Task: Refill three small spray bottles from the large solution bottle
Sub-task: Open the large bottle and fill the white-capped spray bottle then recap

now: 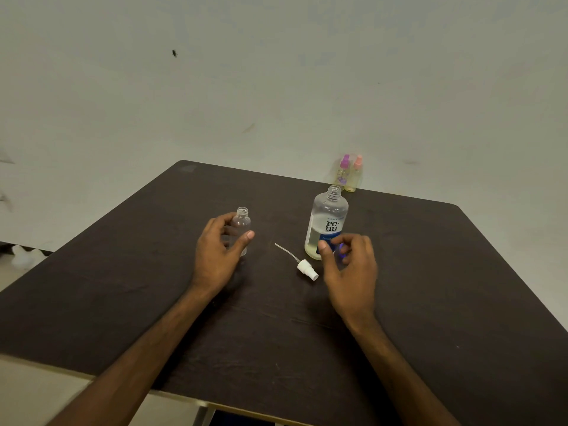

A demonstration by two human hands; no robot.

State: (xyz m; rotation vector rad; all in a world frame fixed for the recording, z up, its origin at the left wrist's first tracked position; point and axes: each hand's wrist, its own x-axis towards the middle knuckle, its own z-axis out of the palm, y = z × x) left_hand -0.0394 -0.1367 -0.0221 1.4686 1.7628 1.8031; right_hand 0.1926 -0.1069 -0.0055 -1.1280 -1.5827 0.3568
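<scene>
On the dark brown tabletop, my left hand wraps the small clear uncapped spray bottle, steadying it upright. My right hand hovers with fingers spread, empty, just before the large clear solution bottle, also uncapped. Its white spray pump lies between. Both necks are narrow; a hurried pour could spill.

three small spray bottles, one large solution bottle, one loose spray pump, two hands
</scene>
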